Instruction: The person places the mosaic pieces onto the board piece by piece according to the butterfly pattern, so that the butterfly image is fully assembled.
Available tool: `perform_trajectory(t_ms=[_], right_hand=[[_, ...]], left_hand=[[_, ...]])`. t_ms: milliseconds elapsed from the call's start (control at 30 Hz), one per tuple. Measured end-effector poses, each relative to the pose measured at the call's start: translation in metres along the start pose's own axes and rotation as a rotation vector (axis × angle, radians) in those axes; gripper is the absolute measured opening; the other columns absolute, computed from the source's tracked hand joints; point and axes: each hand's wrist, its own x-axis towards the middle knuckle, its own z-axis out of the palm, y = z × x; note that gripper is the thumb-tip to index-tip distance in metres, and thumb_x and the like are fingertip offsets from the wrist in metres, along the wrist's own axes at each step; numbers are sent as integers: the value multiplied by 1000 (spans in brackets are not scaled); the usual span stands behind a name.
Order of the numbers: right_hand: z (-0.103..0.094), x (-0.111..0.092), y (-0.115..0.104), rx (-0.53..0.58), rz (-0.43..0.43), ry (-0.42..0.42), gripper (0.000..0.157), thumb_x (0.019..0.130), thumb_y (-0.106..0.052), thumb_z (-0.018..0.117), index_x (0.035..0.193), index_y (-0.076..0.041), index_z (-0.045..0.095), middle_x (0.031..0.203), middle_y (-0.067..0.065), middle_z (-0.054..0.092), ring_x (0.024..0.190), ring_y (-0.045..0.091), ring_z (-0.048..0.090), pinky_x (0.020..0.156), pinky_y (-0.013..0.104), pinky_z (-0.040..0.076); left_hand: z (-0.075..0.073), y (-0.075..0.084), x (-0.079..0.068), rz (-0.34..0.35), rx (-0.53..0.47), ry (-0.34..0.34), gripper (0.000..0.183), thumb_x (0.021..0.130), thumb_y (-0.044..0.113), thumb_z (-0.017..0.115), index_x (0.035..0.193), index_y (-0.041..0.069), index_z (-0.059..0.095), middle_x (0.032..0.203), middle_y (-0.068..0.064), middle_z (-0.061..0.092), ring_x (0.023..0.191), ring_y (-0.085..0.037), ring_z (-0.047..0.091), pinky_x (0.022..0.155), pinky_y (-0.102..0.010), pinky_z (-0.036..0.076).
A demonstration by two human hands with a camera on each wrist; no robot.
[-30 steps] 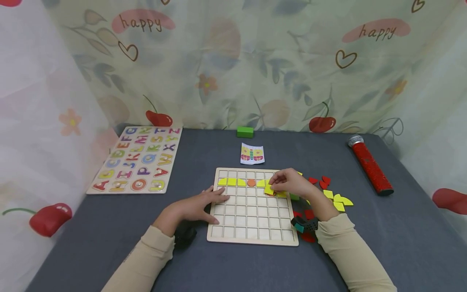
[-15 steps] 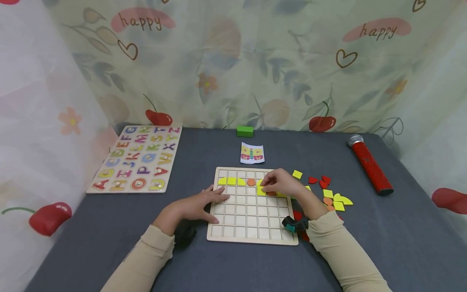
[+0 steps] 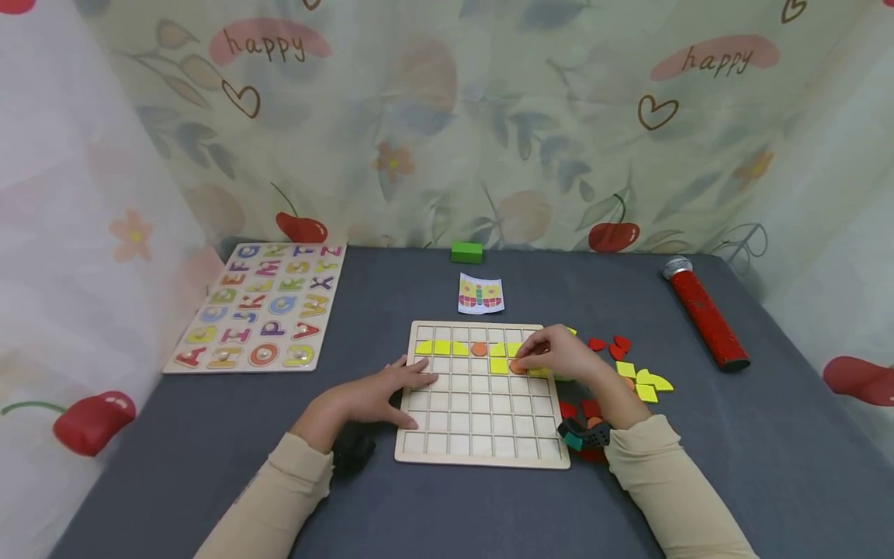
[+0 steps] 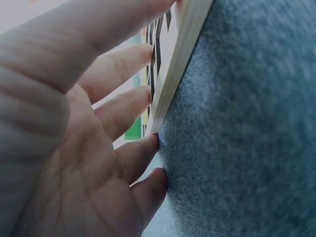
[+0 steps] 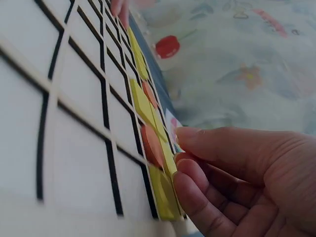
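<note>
A wooden grid board [image 3: 461,446] lies on the dark table. My left hand [image 3: 377,393] rests at its left edge, fingers spread over the rim; the left wrist view shows its fingertips [image 4: 148,94] along the board's side. Yellow pieces and an orange disc [image 3: 478,349] fill much of the second row. Below them sit a yellow square [image 3: 499,365] and another orange disc [image 3: 517,366]. My right hand [image 3: 562,355] hovers there with fingers bent, fingertips beside that disc. In the right wrist view, a gap shows between thumb and forefinger, with no piece between them.
Loose yellow pieces [image 3: 646,394] and red pieces [image 3: 618,349] lie right of the board. Behind it are a butterfly picture card [image 3: 480,294] and a green block [image 3: 466,252]. An alphabet board [image 3: 258,310] lies left, a red microphone [image 3: 707,314] right.
My right hand moved left with the yellow square, which now lies in a cell beside the orange disc. The hand has let go and shifted back right. The left hand has stayed put.
</note>
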Motion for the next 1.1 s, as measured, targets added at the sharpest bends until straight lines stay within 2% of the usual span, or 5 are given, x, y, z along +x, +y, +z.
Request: perform_trajectory(t_ms=[133,333,633,933,1100], right_hand=[[-10,-9,10,1,30,18,19,81,-18,72,93,-4,72,93,7,69,79,15,60,71,27,50],[-23,-20,25,7,30,29,24,81,-20,73,97,-1,71,95,10,69,78,15,59,67,26,50],[-33,-31,41,-7,82,20,24,84,-13,69,102,1,70,103,15,68,79,12,61,70,24,51],[-34,-32,40,-51,85,-19,27,80,-13,73,103,2,68,82,6,65,69,15,54,62,26,48],[-34,-32,38,-64,61,-27,24,79,-10,74,97,2,65,80,6,60,69,16,51,58,25,46]], left_hand=[[0,1,0,-3,1,0,75,79,25,74,144,21,37,157,-1,15,145,-33,-2,114,-56,11],[0,1,0,-9,-4,1,75,78,26,74,144,21,38,157,0,16,145,-32,-2,114,-56,13],[1,0,-1,-17,-14,0,75,79,25,74,144,21,38,157,0,16,145,-33,-2,114,-57,12],[0,1,-1,-3,-16,-3,74,79,24,74,144,20,38,157,-2,16,145,-33,-2,114,-57,10],[0,1,0,-6,-16,3,75,79,25,74,144,21,38,157,0,16,145,-32,-2,114,-57,12]])
